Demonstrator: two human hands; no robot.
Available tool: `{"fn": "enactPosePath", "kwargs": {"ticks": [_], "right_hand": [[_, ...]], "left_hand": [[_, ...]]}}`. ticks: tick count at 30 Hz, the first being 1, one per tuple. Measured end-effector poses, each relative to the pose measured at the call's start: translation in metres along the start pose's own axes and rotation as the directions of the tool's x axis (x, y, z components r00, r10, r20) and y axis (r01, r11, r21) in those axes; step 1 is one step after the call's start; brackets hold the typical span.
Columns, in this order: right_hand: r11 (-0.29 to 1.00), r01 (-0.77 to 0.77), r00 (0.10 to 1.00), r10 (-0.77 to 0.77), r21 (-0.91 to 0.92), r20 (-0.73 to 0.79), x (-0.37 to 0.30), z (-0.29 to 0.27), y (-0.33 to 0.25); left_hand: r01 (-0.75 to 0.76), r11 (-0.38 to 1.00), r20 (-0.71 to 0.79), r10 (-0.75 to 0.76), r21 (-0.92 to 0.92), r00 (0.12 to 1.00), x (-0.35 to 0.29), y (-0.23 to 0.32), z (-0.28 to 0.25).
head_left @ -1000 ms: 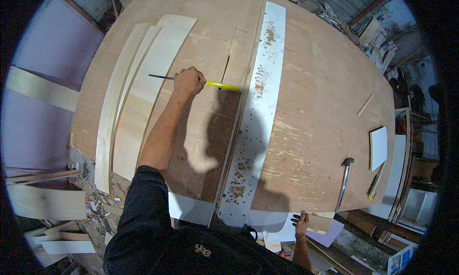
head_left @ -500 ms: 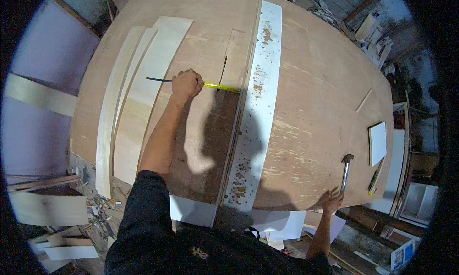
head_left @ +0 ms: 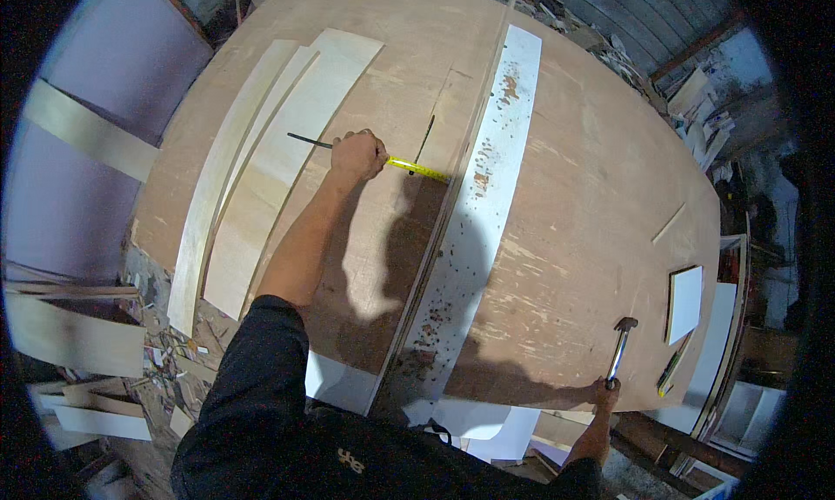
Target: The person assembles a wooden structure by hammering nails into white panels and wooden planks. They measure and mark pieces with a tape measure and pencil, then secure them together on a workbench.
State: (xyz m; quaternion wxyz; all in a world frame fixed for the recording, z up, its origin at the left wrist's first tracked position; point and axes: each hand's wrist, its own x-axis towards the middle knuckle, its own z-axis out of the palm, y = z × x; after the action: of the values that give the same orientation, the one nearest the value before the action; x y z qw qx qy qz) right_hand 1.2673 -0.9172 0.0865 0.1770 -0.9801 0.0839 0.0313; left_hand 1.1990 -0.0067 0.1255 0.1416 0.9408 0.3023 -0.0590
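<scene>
My left hand (head_left: 357,156) is closed on a yellow measuring-tape strip (head_left: 416,167) that reaches right to the long wooden edge beside a white board strip (head_left: 487,187). A thin dark length (head_left: 309,140) sticks out on the hand's left side; whether it belongs to the tape I cannot tell. A slim black stick-like thing (head_left: 424,139) lies just beyond the tape. At the lower right, my right hand (head_left: 604,395) grips the handle end of a hammer (head_left: 620,348), whose head points away from me on the plywood panel (head_left: 557,256).
Long pale wood strips (head_left: 270,174) lie on the panel's left. Near its right edge are a notepad-like white rectangle (head_left: 684,304), a yellow-and-black tool (head_left: 670,376) and a small wood sliver (head_left: 668,223). Offcuts and debris (head_left: 178,361) litter the floor at left.
My right hand has closed round the hammer's handle, where its fingers were spread beside it before. My left hand keeps the tape in place while the whole view has shifted.
</scene>
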Motion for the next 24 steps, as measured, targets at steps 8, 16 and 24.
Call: {"fn": "enactPosePath", "kwargs": {"ticks": [8,16,24], "right_hand": [[0.546,0.239,0.971,-0.131,0.803,-0.200,-0.047,0.091,-0.092],[0.292,-0.451,0.878,-0.024,0.844,0.477,-0.154,0.075,-0.248],[0.334,-0.442,0.835,-0.186,0.832,0.518,-0.201,0.132,-0.280]], "left_hand": [[-0.037,0.999,-0.062,0.037,0.001,0.997,-0.004,-0.001,0.002],[-0.050,0.998,-0.045,0.048,-0.034,0.998,0.005,-0.006,0.008],[-0.033,0.998,-0.055,0.031,-0.047,0.998,0.005,-0.006,0.010]]}}
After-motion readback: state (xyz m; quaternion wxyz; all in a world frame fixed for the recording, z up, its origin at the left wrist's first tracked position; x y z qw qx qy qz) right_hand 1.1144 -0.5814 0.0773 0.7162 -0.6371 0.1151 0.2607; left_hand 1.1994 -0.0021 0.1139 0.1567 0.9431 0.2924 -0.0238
